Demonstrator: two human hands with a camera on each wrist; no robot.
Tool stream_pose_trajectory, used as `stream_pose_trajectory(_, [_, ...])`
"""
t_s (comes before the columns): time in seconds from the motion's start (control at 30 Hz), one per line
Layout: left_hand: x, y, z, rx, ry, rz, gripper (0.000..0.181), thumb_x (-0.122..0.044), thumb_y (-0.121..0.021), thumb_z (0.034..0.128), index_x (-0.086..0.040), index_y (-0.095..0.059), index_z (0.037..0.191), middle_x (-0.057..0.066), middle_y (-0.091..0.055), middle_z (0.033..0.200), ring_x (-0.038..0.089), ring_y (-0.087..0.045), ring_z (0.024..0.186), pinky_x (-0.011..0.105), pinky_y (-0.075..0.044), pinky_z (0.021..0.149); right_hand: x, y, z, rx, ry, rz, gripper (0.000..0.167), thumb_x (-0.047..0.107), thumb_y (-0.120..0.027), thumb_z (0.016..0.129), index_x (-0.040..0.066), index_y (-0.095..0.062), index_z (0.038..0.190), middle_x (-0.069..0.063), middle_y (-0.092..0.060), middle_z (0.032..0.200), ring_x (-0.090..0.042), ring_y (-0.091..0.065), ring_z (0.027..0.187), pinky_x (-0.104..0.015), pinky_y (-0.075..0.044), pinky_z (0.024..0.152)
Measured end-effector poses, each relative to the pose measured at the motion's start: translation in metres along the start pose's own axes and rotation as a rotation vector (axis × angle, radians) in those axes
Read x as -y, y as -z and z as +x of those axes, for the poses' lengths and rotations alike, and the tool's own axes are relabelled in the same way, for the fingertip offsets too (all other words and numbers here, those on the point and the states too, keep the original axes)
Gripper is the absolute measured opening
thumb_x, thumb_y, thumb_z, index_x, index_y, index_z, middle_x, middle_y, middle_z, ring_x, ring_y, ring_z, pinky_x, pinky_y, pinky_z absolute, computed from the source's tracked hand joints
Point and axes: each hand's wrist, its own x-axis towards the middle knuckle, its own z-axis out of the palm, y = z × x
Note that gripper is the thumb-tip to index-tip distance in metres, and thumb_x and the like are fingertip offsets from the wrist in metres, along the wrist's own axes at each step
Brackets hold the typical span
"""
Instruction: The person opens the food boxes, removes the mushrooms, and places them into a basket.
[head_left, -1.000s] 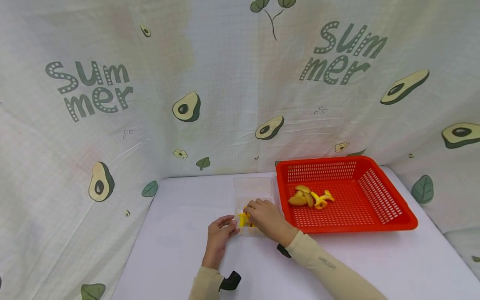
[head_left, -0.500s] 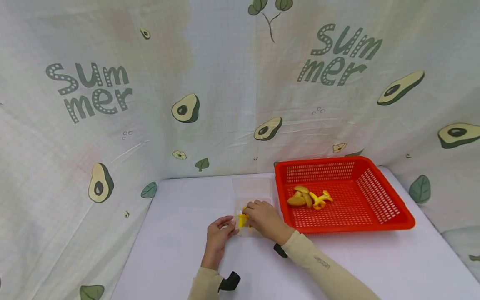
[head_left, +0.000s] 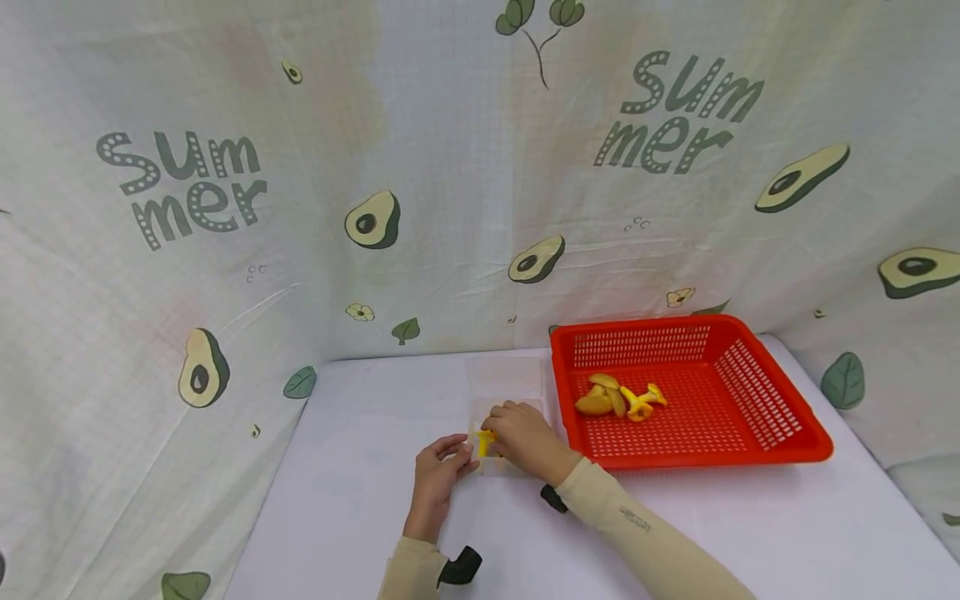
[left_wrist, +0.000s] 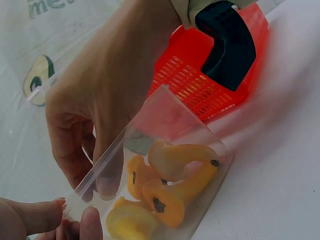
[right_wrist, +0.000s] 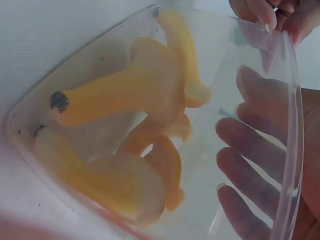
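Note:
A clear plastic container (left_wrist: pixel 167 107) with a flap-like lid (head_left: pixel 506 377) folded back holds several yellow mushrooms (right_wrist: pixel 107 97) with dark stem ends. At its left rim, my left hand (head_left: pixel 435 483) pinches the edge between thumb and fingers. My right hand (head_left: pixel 528 442) reaches over the opposite side, its fingers (right_wrist: pixel 250 140) dipping inside the container. Those fingers look loosely extended, apart from the mushrooms, with nothing seen between them. From the head, the right hand hides much of the container.
A red perforated basket (head_left: pixel 780 400) stands to the right of the container. In its left part lie brownish mushrooms (head_left: pixel 596 404) and yellow mushrooms (head_left: pixel 641 404). A patterned cloth (head_left: pixel 450 167) hangs behind the white tabletop (head_left: pixel 360 467).
My right hand has shifted slightly left over the container, and the yellow that showed beside its fingertips at the top is out of sight. My left hand stays at the rim.

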Motion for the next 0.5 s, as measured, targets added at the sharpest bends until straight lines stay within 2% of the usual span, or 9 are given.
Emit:
stream_pose_trajectory(0.27, [0.002, 0.0, 0.001, -0.002, -0.003, 0.005, 0.034, 0.007, -0.069, 0.098, 0.02, -0.06, 0.128, 0.01, -0.062, 0.097, 0.016, -0.063, 0.079, 0.025, -0.066, 0.073, 0.003, -0.002, 0.012, 0.031, -0.008, -0.031, 0.014, 0.019, -0.09, 0.085, 0.012, -0.083, 0.096, 0.002, -0.068, 0.082, -0.019, -0.057, 0.078, -0.028, -0.048, 0.066])
stream_pose_trajectory(0.5, [0.005, 0.0, 0.003, -0.007, -0.017, -0.015, 0.032, 0.009, -0.069, 0.0961, 0.021, -0.061, 0.124, 0.008, -0.062, 0.093, 0.014, -0.062, 0.078, 0.024, -0.065, 0.071, 0.005, -0.004, 0.019, 0.078, -0.024, -0.049, 0.012, 0.018, -0.089, 0.085, 0.013, -0.084, 0.095, 0.0, -0.072, 0.082, -0.019, -0.058, 0.076, -0.028, -0.05, 0.067])
